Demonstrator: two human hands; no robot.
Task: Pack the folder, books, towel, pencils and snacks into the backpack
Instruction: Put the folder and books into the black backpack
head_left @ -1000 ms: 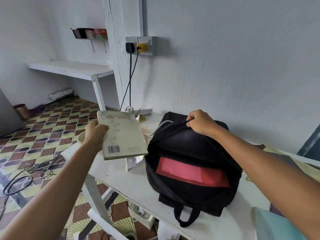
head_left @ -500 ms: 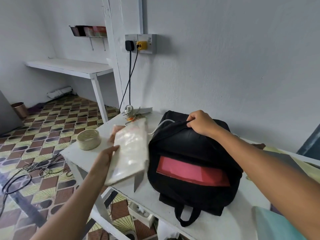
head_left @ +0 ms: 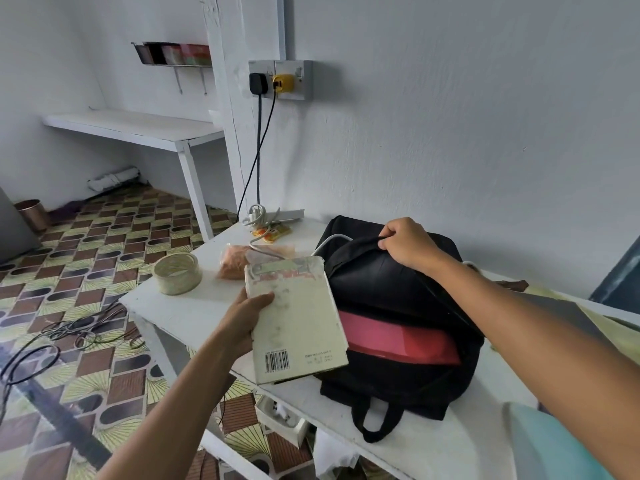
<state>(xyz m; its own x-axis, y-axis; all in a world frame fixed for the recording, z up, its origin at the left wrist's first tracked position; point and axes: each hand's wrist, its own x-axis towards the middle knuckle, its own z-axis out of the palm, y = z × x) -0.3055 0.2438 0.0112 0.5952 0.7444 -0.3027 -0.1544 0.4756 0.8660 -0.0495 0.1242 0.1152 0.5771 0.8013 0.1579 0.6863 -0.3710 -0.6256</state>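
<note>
A black backpack (head_left: pixel 391 285) lies open on the white table (head_left: pixel 194 313), with a red folder (head_left: pixel 398 337) showing inside its mouth. My right hand (head_left: pixel 405 242) grips the upper edge of the opening and holds it up. My left hand (head_left: pixel 247 315) holds a pale, worn book (head_left: pixel 296 320) by its left edge, back cover with barcode facing me, right beside the backpack's left side. A bag of orange snacks (head_left: pixel 235 263) lies on the table behind the book.
A roll of tape (head_left: pixel 177 273) sits at the table's left corner. White cables and a yellow packet (head_left: pixel 273 232) lie near the wall under the socket (head_left: pixel 280 79). A light blue cloth (head_left: pixel 554 445) is at the lower right. Cables litter the tiled floor.
My left hand has swung the book from up at the left down and to the right, turning it flat beside the backpack opening. My right hand has kept its grip.
</note>
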